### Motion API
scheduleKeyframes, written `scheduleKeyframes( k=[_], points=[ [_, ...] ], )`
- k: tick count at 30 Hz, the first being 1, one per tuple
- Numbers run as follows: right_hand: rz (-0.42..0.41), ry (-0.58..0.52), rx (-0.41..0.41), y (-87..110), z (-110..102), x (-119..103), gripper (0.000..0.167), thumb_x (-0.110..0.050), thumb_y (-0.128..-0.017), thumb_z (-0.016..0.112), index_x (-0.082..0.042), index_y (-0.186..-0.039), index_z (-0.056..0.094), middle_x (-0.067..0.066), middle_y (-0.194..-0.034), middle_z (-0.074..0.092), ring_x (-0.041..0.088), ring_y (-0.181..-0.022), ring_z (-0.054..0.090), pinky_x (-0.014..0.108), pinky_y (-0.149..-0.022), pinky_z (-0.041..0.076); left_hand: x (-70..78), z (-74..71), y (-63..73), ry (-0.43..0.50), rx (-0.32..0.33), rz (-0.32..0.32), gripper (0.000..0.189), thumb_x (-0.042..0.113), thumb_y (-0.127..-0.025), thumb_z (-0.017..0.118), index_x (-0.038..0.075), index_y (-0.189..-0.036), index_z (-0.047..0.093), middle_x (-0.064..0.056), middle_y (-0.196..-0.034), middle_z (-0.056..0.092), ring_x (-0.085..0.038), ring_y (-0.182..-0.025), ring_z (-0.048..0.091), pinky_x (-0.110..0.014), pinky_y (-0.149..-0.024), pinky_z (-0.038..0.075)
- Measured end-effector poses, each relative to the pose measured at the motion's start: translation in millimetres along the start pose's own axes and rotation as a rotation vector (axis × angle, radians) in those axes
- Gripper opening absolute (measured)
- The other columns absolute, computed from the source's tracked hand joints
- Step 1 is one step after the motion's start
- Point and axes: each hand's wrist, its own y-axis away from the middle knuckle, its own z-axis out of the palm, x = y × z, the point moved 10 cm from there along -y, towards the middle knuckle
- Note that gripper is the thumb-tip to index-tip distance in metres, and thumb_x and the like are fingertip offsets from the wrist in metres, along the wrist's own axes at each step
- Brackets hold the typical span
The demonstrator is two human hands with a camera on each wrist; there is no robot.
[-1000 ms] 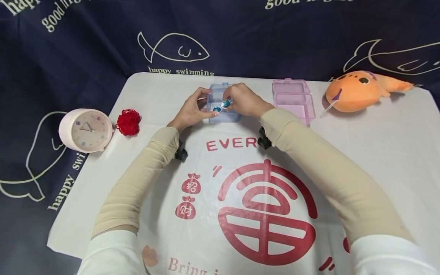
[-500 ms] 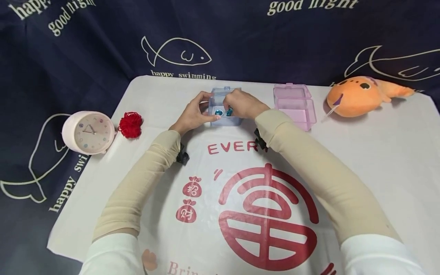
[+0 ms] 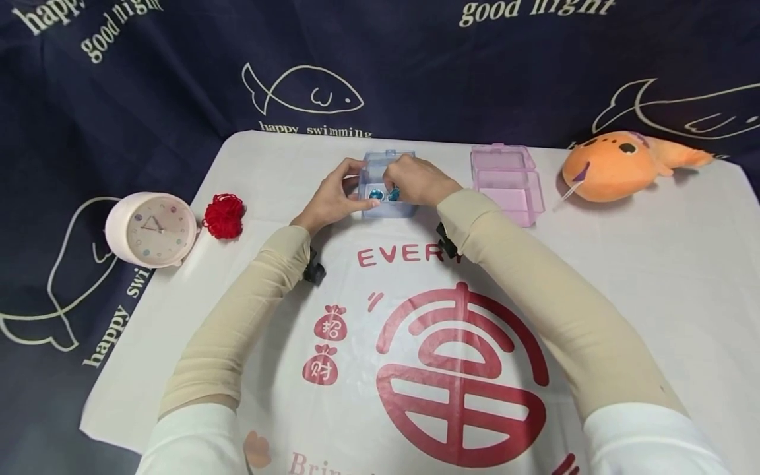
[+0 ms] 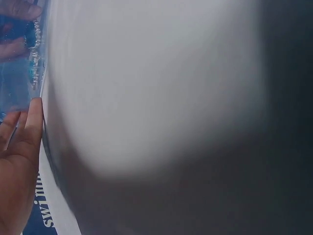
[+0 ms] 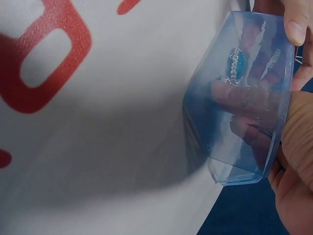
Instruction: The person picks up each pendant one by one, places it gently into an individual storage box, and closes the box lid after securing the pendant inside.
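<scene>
A clear blue plastic box (image 3: 396, 210) stands at the table's back with its lid up. My left hand (image 3: 332, 198) grips its left side, thumb at the front rim and fingers behind. Inside lies a blue gem piece (image 3: 377, 194) with a sparkling silver rim. My right hand (image 3: 417, 182) reaches into the box from the right, its curled fingers on a second blue gem piece (image 3: 394, 194). Through the blue wall (image 5: 244, 127) in the right wrist view, the right fingers (image 5: 239, 98) show inside, below a glittering edge. The left wrist view shows left fingertips (image 4: 35, 110) against the box.
Right of the blue box stands an open pink box (image 3: 510, 198), and beyond it an orange plush toy (image 3: 611, 168) with a white stick. A red yarn bundle (image 3: 224, 216) and a pink-white clock (image 3: 156, 227) sit at the left. A dark curtain (image 3: 427, 79) hangs behind the table.
My right hand has lowered the second gem piece into the box beside the first, then stayed nearly still. My left hand keeps its grip on the box. The head view has tilted slightly.
</scene>
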Motion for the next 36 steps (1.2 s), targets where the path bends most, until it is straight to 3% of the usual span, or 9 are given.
scheduleKeyframes(
  k=[11, 19, 26, 31, 36],
  points=[
    [-0.021, -0.005, 0.009, 4.5, 0, 4, 0.021, 0.008, -0.076, 0.068, -0.003, -0.093, 0.075, 0.012, -0.098, 0.074, 0.023, -0.084, 0.058, 0.038, -0.079, 0.054, 0.5, 5.9, -3.0, -0.002, -0.007, 0.008, 0.075, 0.003, -0.076, 0.080, 0.001, -0.138, 0.038, -0.019, -0.139, 0.045, -0.030, -0.134, 0.048, -0.039, -0.107, 0.047],
    [-0.094, -0.083, 0.162, 21.4, -18, -3, 0.024, -0.003, -0.083, 0.072, 0.002, -0.107, 0.069, 0.017, -0.116, 0.069, 0.032, -0.112, 0.060, 0.043, -0.104, 0.046, 19.4, 7.0, 12.2, -0.018, -0.016, -0.044, 0.078, 0.004, -0.078, 0.078, 0.003, -0.144, 0.035, -0.023, -0.144, 0.041, -0.035, -0.137, 0.043, -0.043, -0.111, 0.043],
    [-0.103, -0.226, 0.311, 65.9, -44, 3, 0.024, -0.009, -0.087, 0.069, 0.000, -0.109, 0.069, 0.015, -0.116, 0.069, 0.030, -0.115, 0.060, 0.042, -0.106, 0.046, 4.0, 5.0, 5.5, -0.012, -0.002, -0.037, 0.085, 0.004, -0.078, 0.078, 0.009, -0.148, 0.030, -0.020, -0.145, 0.042, -0.032, -0.137, 0.043, -0.043, -0.112, 0.042],
    [-0.080, -0.285, 0.405, 104.9, -58, 15, 0.024, -0.010, -0.086, 0.071, -0.001, -0.109, 0.069, 0.013, -0.113, 0.070, 0.026, -0.107, 0.063, 0.042, -0.093, 0.053, -2.9, 3.6, 4.2, 0.015, 0.034, -0.022, 0.093, 0.004, -0.077, 0.078, 0.014, -0.151, 0.022, -0.017, -0.144, 0.043, -0.029, -0.135, 0.045, -0.043, -0.109, 0.045],
    [-0.045, -0.300, 0.468, 141.3, -69, 31, 0.026, -0.009, -0.084, 0.074, -0.002, -0.108, 0.069, 0.012, -0.109, 0.071, 0.025, -0.096, 0.064, 0.041, -0.083, 0.056, 0.0, 5.1, 5.9, 0.005, 0.038, -0.003, 0.089, 0.003, -0.078, 0.077, 0.012, -0.149, 0.025, -0.018, -0.142, 0.045, -0.029, -0.134, 0.047, -0.045, -0.107, 0.046]
  ],
)
